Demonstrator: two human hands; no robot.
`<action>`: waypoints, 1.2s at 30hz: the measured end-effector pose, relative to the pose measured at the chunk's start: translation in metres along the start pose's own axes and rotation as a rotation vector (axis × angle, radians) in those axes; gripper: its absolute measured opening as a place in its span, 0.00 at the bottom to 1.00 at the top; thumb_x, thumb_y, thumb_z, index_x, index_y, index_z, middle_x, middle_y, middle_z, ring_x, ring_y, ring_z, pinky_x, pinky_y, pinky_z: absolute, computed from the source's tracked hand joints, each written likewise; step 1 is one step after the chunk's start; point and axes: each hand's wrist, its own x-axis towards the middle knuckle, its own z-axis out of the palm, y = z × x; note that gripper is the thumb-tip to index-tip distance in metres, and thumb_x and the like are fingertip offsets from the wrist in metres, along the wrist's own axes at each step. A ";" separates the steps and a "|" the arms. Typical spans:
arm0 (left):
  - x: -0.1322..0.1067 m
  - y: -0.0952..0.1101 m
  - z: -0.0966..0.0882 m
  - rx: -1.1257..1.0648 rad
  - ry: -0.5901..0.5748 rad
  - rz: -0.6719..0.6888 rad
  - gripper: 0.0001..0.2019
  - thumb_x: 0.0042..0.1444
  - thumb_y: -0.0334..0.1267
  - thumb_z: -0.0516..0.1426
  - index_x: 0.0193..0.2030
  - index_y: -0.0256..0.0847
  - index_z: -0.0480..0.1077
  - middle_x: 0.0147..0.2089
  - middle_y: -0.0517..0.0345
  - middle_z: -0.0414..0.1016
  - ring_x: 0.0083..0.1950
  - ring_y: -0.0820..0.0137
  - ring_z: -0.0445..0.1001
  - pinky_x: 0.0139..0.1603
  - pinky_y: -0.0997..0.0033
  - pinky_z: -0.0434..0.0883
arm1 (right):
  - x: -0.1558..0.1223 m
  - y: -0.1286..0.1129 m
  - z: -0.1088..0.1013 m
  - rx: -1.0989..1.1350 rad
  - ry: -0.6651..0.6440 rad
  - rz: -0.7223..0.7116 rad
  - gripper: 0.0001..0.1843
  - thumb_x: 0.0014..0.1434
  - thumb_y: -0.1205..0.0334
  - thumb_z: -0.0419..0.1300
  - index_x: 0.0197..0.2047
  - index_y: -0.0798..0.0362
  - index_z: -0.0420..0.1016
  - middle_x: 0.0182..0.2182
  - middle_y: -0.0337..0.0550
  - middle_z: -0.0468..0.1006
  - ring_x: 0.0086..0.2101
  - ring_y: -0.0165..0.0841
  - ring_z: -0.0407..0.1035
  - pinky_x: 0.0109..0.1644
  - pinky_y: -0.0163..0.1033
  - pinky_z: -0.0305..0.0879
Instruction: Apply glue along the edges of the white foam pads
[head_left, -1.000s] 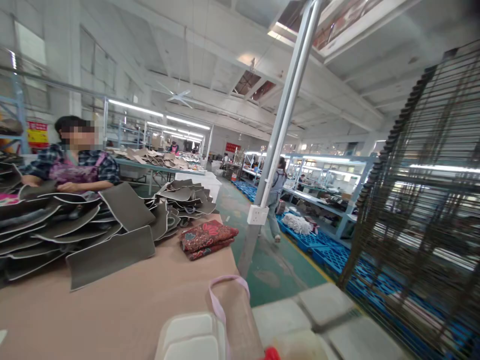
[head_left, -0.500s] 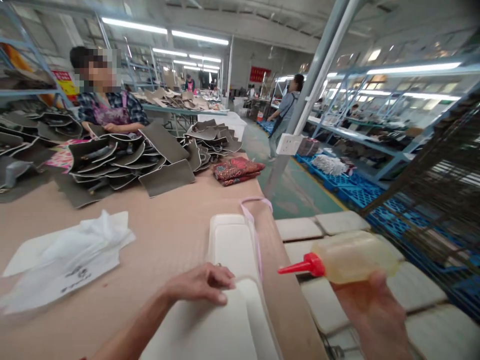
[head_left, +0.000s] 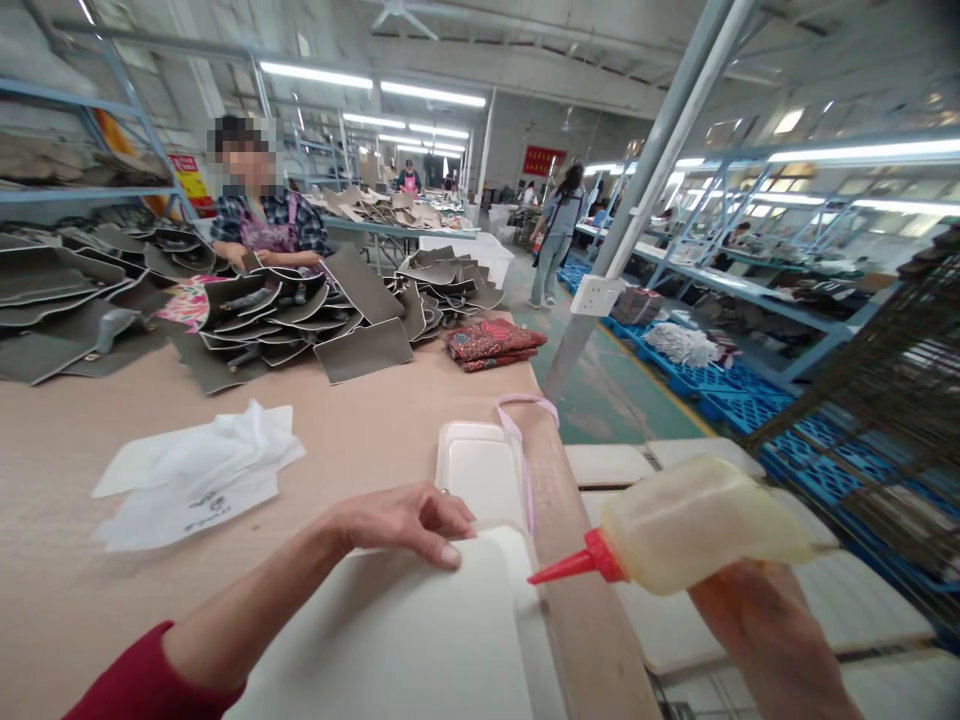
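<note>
red nozzle: half a second ago it hung farther out to the right; now we have it just beside the border of the white panel, so bottle and panel look lined up. our right hand grasps the squeeze bottle; our left hand rests at the panel's far edge, whether pinching we cannot tell. on the brown table we count one top panel, one pale piece beneath, one pink strap, one folded cloth
</note>
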 end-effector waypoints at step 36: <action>-0.028 0.001 0.002 -0.009 0.060 0.040 0.16 0.47 0.48 0.63 0.38 0.38 0.78 0.43 0.54 0.75 0.48 0.63 0.66 0.52 0.69 0.61 | 0.002 -0.025 0.040 -0.057 -0.147 0.032 0.34 0.31 0.55 0.74 0.44 0.50 0.74 0.27 0.42 0.73 0.23 0.31 0.66 0.22 0.30 0.64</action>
